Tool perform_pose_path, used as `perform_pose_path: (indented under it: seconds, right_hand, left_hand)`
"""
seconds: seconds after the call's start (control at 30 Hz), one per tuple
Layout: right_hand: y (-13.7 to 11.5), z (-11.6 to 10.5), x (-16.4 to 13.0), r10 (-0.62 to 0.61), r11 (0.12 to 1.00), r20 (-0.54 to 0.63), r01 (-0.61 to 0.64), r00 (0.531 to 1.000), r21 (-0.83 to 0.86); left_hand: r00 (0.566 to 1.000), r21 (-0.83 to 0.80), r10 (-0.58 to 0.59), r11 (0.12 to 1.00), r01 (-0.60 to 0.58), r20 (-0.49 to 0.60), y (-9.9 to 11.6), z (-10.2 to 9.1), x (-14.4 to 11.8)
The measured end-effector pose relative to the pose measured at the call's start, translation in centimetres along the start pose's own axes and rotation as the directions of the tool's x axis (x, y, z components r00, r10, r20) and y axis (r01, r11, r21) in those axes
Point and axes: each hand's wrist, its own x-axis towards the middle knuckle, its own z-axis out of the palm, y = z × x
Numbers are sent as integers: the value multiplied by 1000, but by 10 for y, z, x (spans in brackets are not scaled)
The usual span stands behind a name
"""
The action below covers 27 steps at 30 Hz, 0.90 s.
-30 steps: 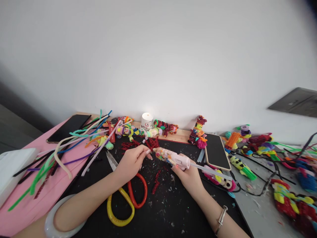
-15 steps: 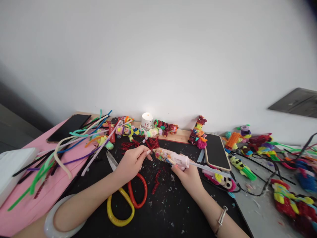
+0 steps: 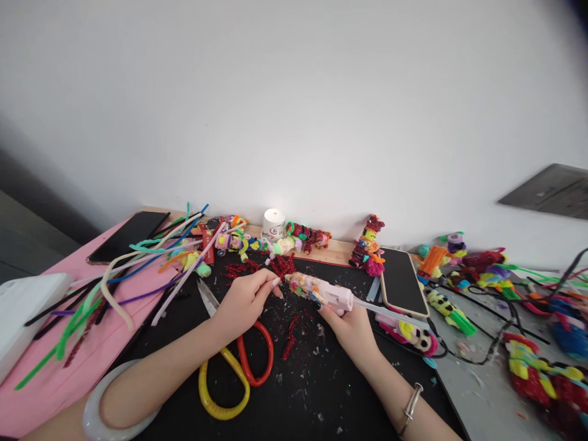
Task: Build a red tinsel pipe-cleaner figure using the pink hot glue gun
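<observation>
My right hand [image 3: 350, 327] grips a pink glue gun [image 3: 321, 291] covered in coloured stickers, with a clear glue stick [image 3: 390, 313] poking out of its back. Its nozzle points left at my left hand [image 3: 243, 302], whose fingertips pinch something small and red at the tip; I cannot tell exactly what. Red glittery pipe-cleaner pieces [image 3: 281, 265] lie just beyond the fingers, and more red bits [image 3: 290, 337] lie between my hands. Both hands hover over a black mat [image 3: 303, 392].
Scissors [image 3: 239, 367] with yellow and red handles lie under my left wrist. Loose pipe cleaners [image 3: 138, 263] spread over a pink sheet [image 3: 55, 380]. A lit candle [image 3: 272, 223], two phones [image 3: 127, 236] [image 3: 403, 280] and many pipe-cleaner figures [image 3: 367, 245] crowd the back and right.
</observation>
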Motion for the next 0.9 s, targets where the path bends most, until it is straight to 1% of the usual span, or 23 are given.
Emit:
perform_pose_path:
  seconds: [0.3, 0.73, 0.9]
  right_hand:
    - [-3, -1, 0, -6, 1000, -18, 6, 1000, 3]
    - [-7, -1, 1, 13, 998, -44, -10, 999, 61]
    - [-8, -1, 2, 4, 999, -54, -2, 999, 42]
  left_hand:
    - [1000, 1, 11, 1000, -11, -7, 0, 0, 0]
    - [1000, 16, 14, 1000, -14, 3, -2, 0, 0]
    - [1000, 14, 16, 1000, -16, 3, -2, -1, 0]
